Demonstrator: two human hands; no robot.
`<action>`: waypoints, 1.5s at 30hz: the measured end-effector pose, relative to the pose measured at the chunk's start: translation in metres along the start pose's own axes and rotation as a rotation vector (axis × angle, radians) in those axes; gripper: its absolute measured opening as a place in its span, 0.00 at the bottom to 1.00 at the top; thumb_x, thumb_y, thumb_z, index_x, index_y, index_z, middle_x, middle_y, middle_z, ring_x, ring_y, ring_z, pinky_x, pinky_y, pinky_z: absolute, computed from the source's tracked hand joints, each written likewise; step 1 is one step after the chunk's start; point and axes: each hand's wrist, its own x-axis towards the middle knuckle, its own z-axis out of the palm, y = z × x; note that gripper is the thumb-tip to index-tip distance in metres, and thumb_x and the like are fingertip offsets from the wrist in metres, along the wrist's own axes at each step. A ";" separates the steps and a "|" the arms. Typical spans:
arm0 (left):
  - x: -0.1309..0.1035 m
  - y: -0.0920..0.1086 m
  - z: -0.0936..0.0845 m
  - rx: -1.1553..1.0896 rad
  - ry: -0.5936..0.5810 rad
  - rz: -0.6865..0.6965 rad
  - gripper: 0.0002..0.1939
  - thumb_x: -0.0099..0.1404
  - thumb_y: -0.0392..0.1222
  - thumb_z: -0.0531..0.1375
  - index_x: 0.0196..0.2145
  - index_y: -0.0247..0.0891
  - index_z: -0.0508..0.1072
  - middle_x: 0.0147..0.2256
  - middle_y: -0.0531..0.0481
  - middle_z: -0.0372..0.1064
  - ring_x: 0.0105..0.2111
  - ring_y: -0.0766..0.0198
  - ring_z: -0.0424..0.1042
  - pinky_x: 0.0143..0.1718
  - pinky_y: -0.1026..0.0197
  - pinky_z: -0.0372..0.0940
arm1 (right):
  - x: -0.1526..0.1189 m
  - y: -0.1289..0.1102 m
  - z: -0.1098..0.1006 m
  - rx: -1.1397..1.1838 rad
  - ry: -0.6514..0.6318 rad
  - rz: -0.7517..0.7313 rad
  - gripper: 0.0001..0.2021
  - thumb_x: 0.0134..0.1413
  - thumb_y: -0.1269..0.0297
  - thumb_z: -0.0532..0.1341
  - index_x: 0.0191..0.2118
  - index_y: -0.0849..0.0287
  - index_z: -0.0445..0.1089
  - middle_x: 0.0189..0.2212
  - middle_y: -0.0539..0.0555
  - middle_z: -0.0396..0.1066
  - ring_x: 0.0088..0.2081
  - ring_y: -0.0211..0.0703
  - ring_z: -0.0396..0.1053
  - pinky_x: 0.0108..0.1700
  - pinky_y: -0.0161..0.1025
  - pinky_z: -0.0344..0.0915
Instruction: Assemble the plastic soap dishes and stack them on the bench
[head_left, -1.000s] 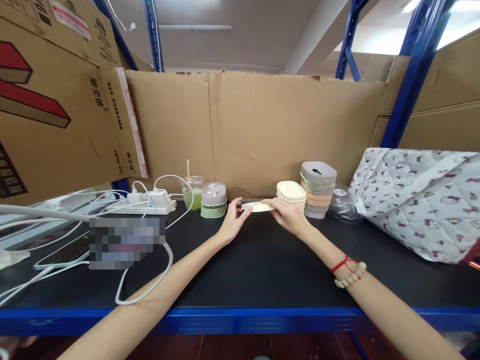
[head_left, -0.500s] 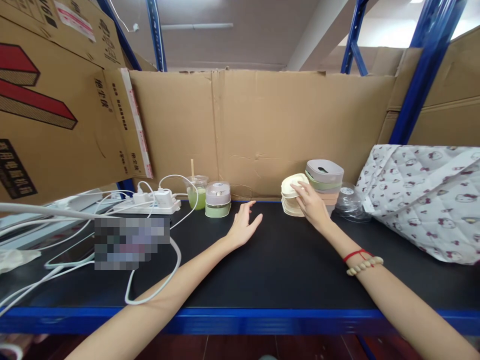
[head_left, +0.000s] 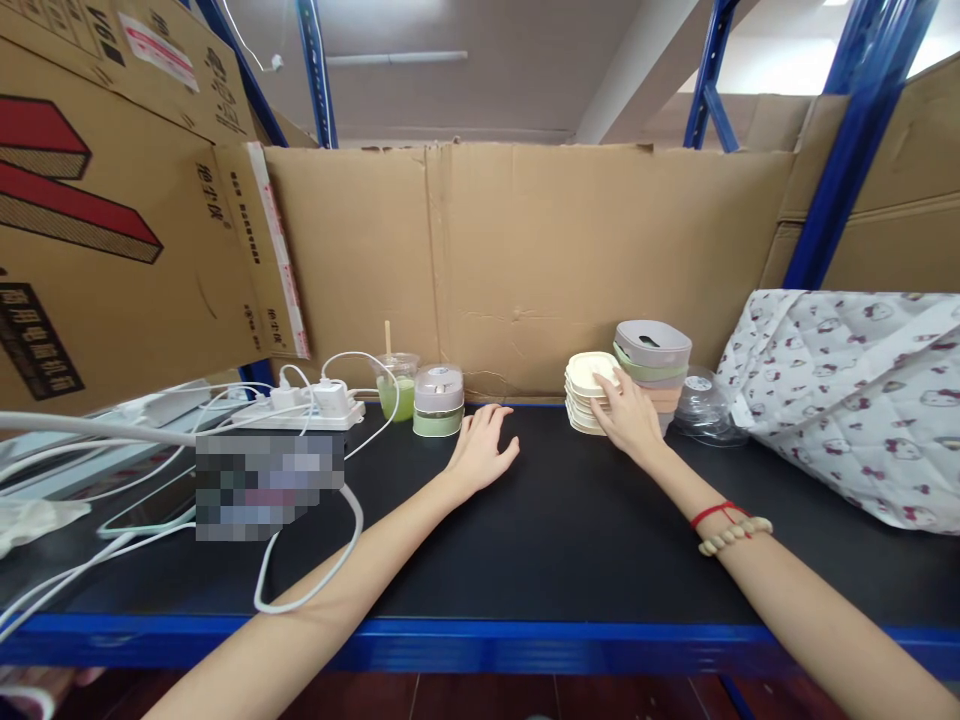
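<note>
A stack of cream-coloured square lids [head_left: 592, 375] lies level near the back of the black shelf, right of centre. My right hand [head_left: 631, 412] rests against its right side, fingers spread over the upper edge and front. Just behind that hand rises a pile of nested square containers [head_left: 651, 345] in grey, green and peach; its lower part is partly hidden. My left hand [head_left: 482, 452] hovers over or touches the black surface, fingers apart, holding nothing. Close to its left stands a small round container [head_left: 438, 410], green below and greyish-lilac with a clear top.
A cup of green drink [head_left: 400, 388] with a straw stands beside a white power strip [head_left: 300, 408]. White cables [head_left: 356, 520] loop over my left forearm. A phone [head_left: 150, 508] lies left. Clear plastic bowls [head_left: 705, 408] and a quilted bag [head_left: 847, 400] are right. Cardboard [head_left: 525, 260] closes the back.
The top cream lid, tilted under my right fingers before, now lies flat on the stack. My right fingers have spread and loosened. My left hand has turned palm-down and shifted slightly left.
</note>
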 end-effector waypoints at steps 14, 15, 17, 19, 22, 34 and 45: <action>0.009 -0.055 -0.022 0.265 0.233 -0.221 0.30 0.57 0.35 0.54 0.58 0.32 0.57 0.62 0.33 0.50 0.63 0.44 0.45 0.58 0.41 0.48 | -0.003 -0.011 -0.005 -0.029 0.025 -0.013 0.22 0.50 0.60 0.53 0.51 0.61 0.64 0.52 0.69 0.62 0.51 0.62 0.60 0.49 0.57 0.57; 0.009 -0.056 -0.022 0.279 0.234 -0.219 0.30 0.57 0.33 0.53 0.58 0.32 0.57 0.61 0.34 0.52 0.63 0.44 0.46 0.58 0.41 0.49 | -0.003 -0.012 -0.005 -0.031 0.028 -0.020 0.22 0.50 0.61 0.53 0.50 0.62 0.64 0.52 0.69 0.63 0.52 0.61 0.60 0.50 0.56 0.56; 0.009 -0.058 -0.022 0.308 0.243 -0.210 0.29 0.57 0.31 0.51 0.58 0.34 0.58 0.60 0.36 0.55 0.62 0.46 0.48 0.57 0.42 0.50 | -0.003 -0.013 -0.005 -0.037 0.052 -0.039 0.21 0.50 0.61 0.53 0.50 0.60 0.65 0.51 0.67 0.63 0.52 0.60 0.61 0.51 0.56 0.56; 0.009 -0.058 -0.023 0.325 0.256 -0.201 0.29 0.57 0.29 0.50 0.57 0.35 0.59 0.59 0.37 0.57 0.61 0.48 0.51 0.57 0.43 0.51 | -0.003 -0.014 -0.006 -0.041 0.080 -0.055 0.20 0.50 0.61 0.53 0.49 0.58 0.65 0.50 0.66 0.64 0.51 0.58 0.61 0.50 0.55 0.56; 0.008 -0.058 -0.025 0.335 0.263 -0.188 0.29 0.57 0.29 0.49 0.57 0.36 0.60 0.57 0.38 0.60 0.59 0.49 0.55 0.56 0.43 0.53 | -0.003 -0.015 -0.006 -0.041 0.084 -0.058 0.19 0.49 0.61 0.53 0.48 0.59 0.66 0.49 0.66 0.65 0.51 0.59 0.62 0.50 0.55 0.57; 0.008 -0.042 -0.032 0.315 0.224 -0.172 0.25 0.60 0.30 0.47 0.56 0.33 0.62 0.57 0.36 0.60 0.58 0.47 0.57 0.55 0.44 0.52 | -0.002 -0.023 -0.014 0.029 0.074 -0.051 0.17 0.51 0.61 0.53 0.46 0.58 0.67 0.49 0.65 0.65 0.50 0.58 0.62 0.50 0.54 0.56; 0.011 -0.029 -0.023 0.454 0.273 0.238 0.21 0.64 0.37 0.53 0.55 0.35 0.63 0.50 0.36 0.67 0.51 0.51 0.64 0.48 0.51 0.58 | -0.009 -0.062 -0.015 0.312 0.044 -0.204 0.16 0.53 0.61 0.52 0.47 0.56 0.65 0.44 0.60 0.67 0.48 0.52 0.66 0.49 0.49 0.63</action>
